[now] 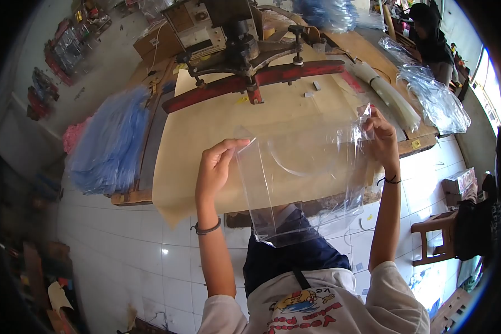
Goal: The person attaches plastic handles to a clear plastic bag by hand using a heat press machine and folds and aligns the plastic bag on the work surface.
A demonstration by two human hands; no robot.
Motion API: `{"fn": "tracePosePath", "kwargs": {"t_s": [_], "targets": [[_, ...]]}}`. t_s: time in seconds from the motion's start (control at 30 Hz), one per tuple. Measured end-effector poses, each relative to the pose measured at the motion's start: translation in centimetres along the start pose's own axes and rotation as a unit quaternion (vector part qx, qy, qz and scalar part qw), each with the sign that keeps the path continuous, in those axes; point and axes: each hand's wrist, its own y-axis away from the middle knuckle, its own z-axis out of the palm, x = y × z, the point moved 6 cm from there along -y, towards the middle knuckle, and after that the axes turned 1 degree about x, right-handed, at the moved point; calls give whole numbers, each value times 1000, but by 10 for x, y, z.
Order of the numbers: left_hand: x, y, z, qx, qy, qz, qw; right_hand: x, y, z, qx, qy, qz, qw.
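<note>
A clear plastic bag (312, 167) is stretched between my two hands above the front edge of the worktable. My left hand (214, 167) pinches its upper left corner between thumb and fingers. The upper right corner is gripped by my right hand (382, 133). The bag's lower part hangs over my lap, and the paper shows through it. Beyond it stands a press machine (250, 61) with a long red bar (309, 70) across the brown paper sheet (206, 119). Two small pale blocks (317, 86) lie on the paper behind the bag.
A stack of bluish plastic sheets (114, 139) hangs over the table's left end. On the right lie a roll of clear plastic (392, 100) and more clear plastic pieces (434, 97). A person in dark clothing (428, 39) is at the far right. A brown stool (433, 236) stands on the tiled floor.
</note>
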Motion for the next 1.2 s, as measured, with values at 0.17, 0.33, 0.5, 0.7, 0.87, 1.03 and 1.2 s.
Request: {"fn": "tracePosePath", "kwargs": {"t_s": [0.17,0.33,0.5,0.7,0.87,1.03,1.2], "targets": [[-1,4,-9,-31,52,-51,997,2,5,2,-5,-11,67,998],[-15,6,-2,14,50,-98,994,-2,1,-3,-50,-21,21,998],[-14,2,-4,43,113,-86,989,0,5,8,-48,1,119,992],[-8,1,-1,49,112,-112,986,11,5,4,-31,48,145,988],[-16,2,-3,39,96,-134,986,2,2,9,-9,20,122,992],[-18,2,-3,32,115,-115,986,-12,0,12,-25,66,149,986],[-13,1,-2,20,110,-114,987,-7,1,16,-46,60,174,982]]}}
